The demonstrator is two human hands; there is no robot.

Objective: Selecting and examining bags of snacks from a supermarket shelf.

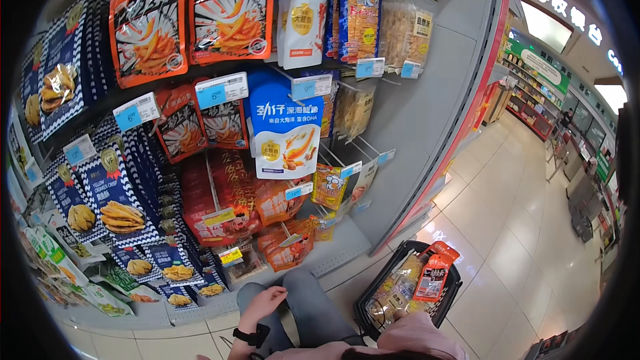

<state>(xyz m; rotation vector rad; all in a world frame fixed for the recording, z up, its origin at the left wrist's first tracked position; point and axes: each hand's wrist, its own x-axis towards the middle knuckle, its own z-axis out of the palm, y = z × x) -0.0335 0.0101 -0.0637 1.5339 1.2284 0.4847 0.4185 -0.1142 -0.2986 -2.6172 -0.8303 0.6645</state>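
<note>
My left hand (268,299) rests on my knee in grey-blue trousers, its fingers curled together and nothing seen in them. A dark watch (254,335) is on that wrist. My right arm in a pink sleeve (417,332) reaches to the near side of a black plastic shopping basket (361,306) on the floor. Only a sliver of my right hand (400,314) shows at the basket, so its grip is hidden. Inside lie clear packs of pale dried snacks (397,280) and an orange-and-black snack pouch (433,276), which leans over the far rim.
Before me, grey shelving (420,105) carries hanging orange snack pouches (232,15), a blue-and-white fish snack pouch (286,130) and navy fish crisp bags (120,200). Metal hooks with price tags (221,91) jut outwards. A tiled aisle (505,200) runs right towards checkout counters (582,200).
</note>
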